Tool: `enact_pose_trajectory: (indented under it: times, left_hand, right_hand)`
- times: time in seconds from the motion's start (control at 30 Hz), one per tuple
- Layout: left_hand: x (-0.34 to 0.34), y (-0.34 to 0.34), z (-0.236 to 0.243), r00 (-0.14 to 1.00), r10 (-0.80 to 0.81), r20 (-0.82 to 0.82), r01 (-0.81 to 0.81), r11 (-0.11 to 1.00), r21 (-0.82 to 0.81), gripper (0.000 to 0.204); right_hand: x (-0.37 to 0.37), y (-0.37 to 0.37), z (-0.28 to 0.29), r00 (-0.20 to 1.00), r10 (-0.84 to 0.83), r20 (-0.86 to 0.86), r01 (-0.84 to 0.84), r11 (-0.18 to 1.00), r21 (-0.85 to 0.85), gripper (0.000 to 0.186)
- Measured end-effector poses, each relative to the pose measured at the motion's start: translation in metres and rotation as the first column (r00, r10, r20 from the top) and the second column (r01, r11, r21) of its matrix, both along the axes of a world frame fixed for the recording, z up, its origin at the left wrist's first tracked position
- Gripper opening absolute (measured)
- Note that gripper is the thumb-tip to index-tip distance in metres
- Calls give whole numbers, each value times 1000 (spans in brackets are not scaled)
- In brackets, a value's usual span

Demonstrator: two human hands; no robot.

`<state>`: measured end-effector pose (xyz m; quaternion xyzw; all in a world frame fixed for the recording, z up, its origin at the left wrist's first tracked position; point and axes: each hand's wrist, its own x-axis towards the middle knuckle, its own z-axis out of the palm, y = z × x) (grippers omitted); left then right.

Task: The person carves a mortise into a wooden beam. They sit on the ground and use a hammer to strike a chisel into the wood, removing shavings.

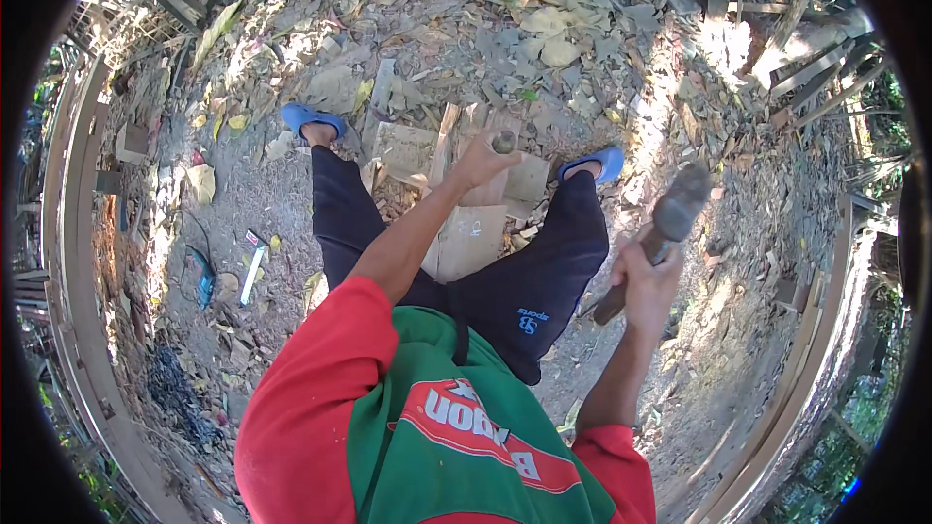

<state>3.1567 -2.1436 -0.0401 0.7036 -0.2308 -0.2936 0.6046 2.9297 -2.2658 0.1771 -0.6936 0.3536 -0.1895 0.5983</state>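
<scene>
- Head view: a person in a red and green shirt and dark trousers (544, 281) sits over a ground of dry leaves and wood scraps (437, 49), which extends on all sides of both hands.
- Pale flat wooden boards (471, 233) lie between the legs, directly under and just nearer than the left hand.
- Grey-headed wooden-handled mallet (670, 223): raised to the right side, well apart from the left hand. The head stands above and beyond the right hand; the handle end projects below the fist.
- Right hand (646, 277): fingers fully closed around the mallet handle, at about mid-length.
- Left hand (481, 163): arm extended forward, fingers curled tight around a short, round, brownish tool shaft (504, 142). The top end of the shaft shows just above the fingers. The lower end is hidden by the hand; what it touches cannot be determined.
- Blue sandals (313, 119) are on both feet, one beyond and left of the left hand, one to its right.
- Small blue object (204, 277) and a narrow white strip (253, 270) lie on the ground far to the left of the left hand.
</scene>
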Motion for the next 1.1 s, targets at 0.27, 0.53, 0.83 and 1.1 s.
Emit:
enact_pose_trajectory:
  times: [0.27, 0.53, 0.83, 1.1]
  left_hand:
    - [0, 5, -3, 996, 84, 37, -83, 996, -19, 26]
    - [2, 1, 7, 990, 128, 55, -128, 992, 6, 28]
    - [-15, 9, 2, 991, 95, 99, -85, 991, -98, 30]
    - [42, 2, -20, 897, 398, -190, -414, 909, -50, 32]
  right_hand:
    - [35, 6, 58, 945, 0, 326, 28, 996, -80, 18]
    - [46, 11, 79, 904, 117, 412, -55, 986, -160, 19]
    - [87, 39, -39, 958, 82, 275, 40, 911, -410, 23]
    - [48, 58, -118, 883, 316, -348, -290, 949, 125, 37]
